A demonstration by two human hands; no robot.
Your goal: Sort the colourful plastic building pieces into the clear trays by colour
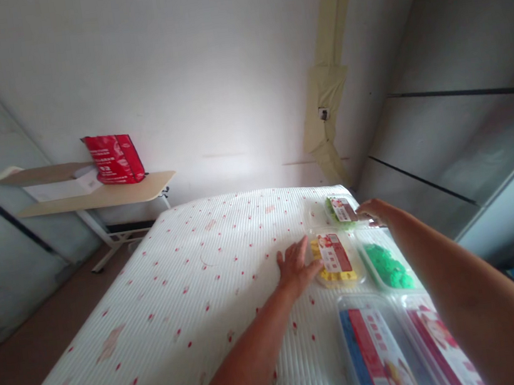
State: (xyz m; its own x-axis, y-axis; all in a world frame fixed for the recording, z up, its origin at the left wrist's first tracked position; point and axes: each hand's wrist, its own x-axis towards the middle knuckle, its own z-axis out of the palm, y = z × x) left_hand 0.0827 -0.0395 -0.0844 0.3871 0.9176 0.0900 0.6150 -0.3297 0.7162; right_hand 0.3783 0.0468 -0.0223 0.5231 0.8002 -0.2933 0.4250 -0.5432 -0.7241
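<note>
My left hand (296, 266) lies palm down with its fingers spread, at the left edge of a clear plastic box (336, 256) with yellow pieces inside and a red and white label. Farther back, my right hand (374, 212) has its fingers curled at the right edge of another clear box (342, 209), which has light green contents and a label; my wrist partly hides the grip. Beside the yellow box is a clear box of bright green pieces (388, 266). Nearer me sit a labelled box with blue contents (377, 353) and one with pink contents (442, 345), partly behind my right forearm.
The boxes lie along the right side of a table with a white, red-dotted ribbed cover (180, 291). At the back left, a small side table (143, 191) bears a red bag (115, 159) and a white box (67, 186). Grey panels (466, 127) rise at right.
</note>
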